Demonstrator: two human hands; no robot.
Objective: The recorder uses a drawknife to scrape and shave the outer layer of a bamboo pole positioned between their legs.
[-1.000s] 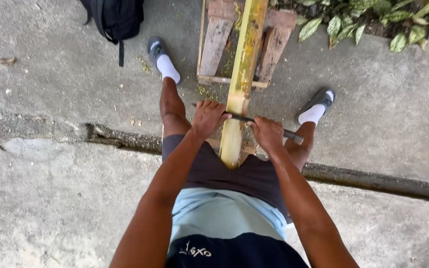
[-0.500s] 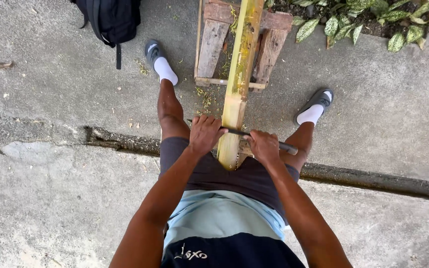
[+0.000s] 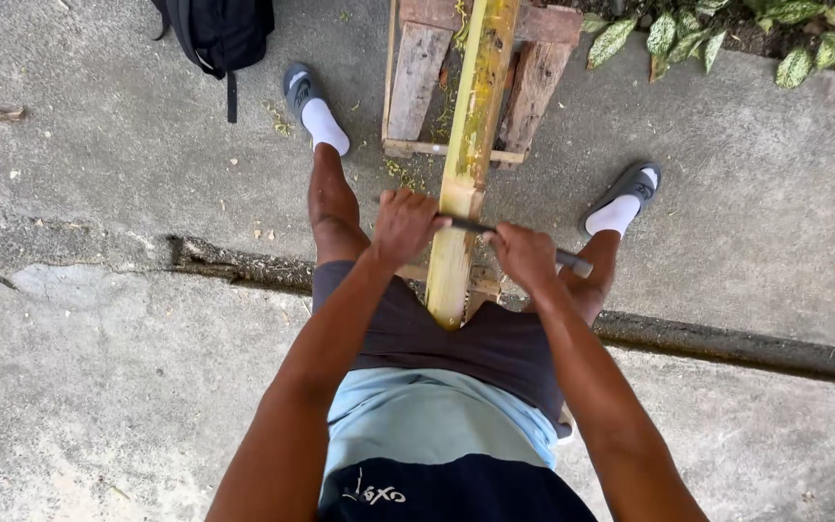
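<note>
Your left hand (image 3: 403, 224) and right hand (image 3: 526, 256) are each curled tight around an end of a dark blade (image 3: 471, 226) lying across the bamboo pole (image 3: 468, 164). The pole (yellow-green) rests on a wooden pallet (image 3: 417, 82), between your legs.

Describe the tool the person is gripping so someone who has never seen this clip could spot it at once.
Start from the long yellow-green bamboo pole running down the middle of the picture over a wooden pallet. Lying straight across it is a thin dark blade, gripped at one end by the left hand and at the other by the right hand. It is the only dark metal bar crossing the pole.
</note>
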